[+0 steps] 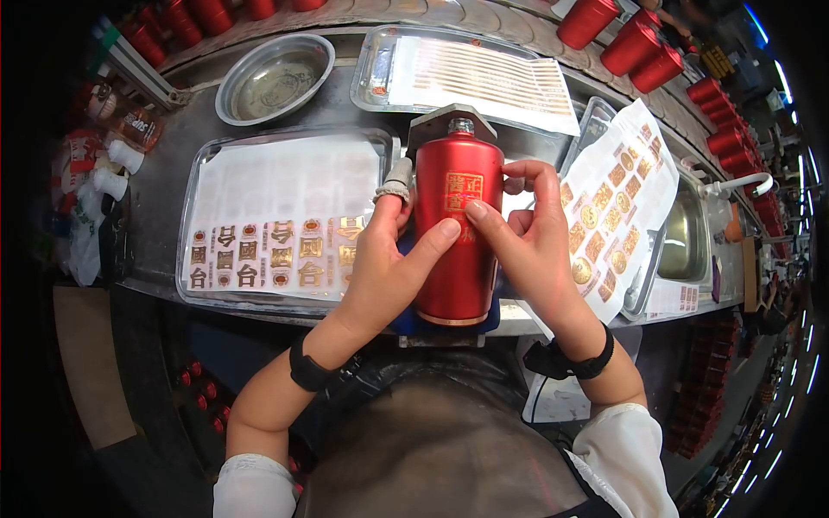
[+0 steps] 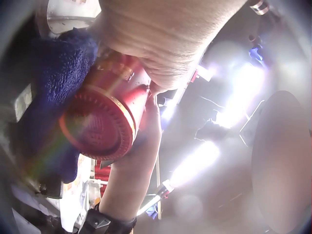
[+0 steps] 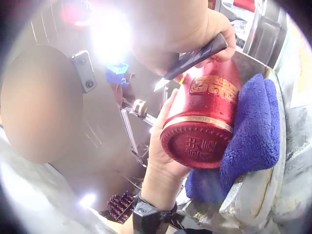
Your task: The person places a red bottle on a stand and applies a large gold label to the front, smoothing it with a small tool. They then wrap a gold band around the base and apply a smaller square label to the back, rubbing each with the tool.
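A red bottle [image 1: 458, 268] with gold characters lies neck away from the body on a blue cloth [image 3: 256, 131]. My left hand [image 1: 389, 259] grips its left side, thumb on the front; one finger wears a pale wrap. My right hand [image 1: 540, 242] has its thumb on the gold characters, index finger bent near the bottle's shoulder. In the right wrist view, the right hand [image 3: 190, 34] holds a dark-handled blade [image 3: 195, 58] beside the bottle [image 3: 200, 126]. The left wrist view shows the left hand [image 2: 161, 44] over the bottle [image 2: 105, 122].
On the left lies a tray [image 1: 186, 216] with a sheet of gold stickers [image 1: 281, 255]; another sticker sheet [image 1: 617, 207] is at right. A metal basin [image 1: 275, 79] and a tray with a striped sheet [image 1: 484, 82] stand behind. More red bottles [image 1: 630, 43] line the back; a sink [image 1: 686, 233] is far right.
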### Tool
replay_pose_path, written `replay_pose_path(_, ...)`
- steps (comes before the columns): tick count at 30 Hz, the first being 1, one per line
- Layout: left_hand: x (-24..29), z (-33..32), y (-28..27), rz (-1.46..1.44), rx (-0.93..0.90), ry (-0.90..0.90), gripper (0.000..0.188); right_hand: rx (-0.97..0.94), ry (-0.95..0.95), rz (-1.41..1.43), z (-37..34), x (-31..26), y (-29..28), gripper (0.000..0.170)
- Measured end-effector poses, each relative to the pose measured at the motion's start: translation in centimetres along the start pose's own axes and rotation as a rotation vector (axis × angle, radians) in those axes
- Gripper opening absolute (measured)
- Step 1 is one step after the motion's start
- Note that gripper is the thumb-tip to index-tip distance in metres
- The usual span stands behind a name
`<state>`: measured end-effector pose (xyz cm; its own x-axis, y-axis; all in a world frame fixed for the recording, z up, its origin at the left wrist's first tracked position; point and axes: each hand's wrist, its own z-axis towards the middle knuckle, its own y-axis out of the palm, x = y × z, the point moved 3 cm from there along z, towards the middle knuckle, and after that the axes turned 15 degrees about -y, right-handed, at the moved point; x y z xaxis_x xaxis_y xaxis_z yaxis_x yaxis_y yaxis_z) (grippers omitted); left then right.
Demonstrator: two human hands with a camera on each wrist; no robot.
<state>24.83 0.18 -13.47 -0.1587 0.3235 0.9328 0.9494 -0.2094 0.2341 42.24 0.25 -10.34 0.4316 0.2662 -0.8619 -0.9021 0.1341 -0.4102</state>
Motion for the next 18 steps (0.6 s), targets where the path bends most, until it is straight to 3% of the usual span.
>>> replay_pose_path(3,-0.26,-0.04,-0.23,0.013,-0.01,-0.021,0.051,-0.048,0.076,0.041,-0.22,-0.75,-0.36,0.06)
replay_pose_path(18,-0.36,0.09,0.02,-0.018,0.022,0.021,0.045,-0.023,0.012,0.013,-0.33,-0.53,-0.01,0.061)
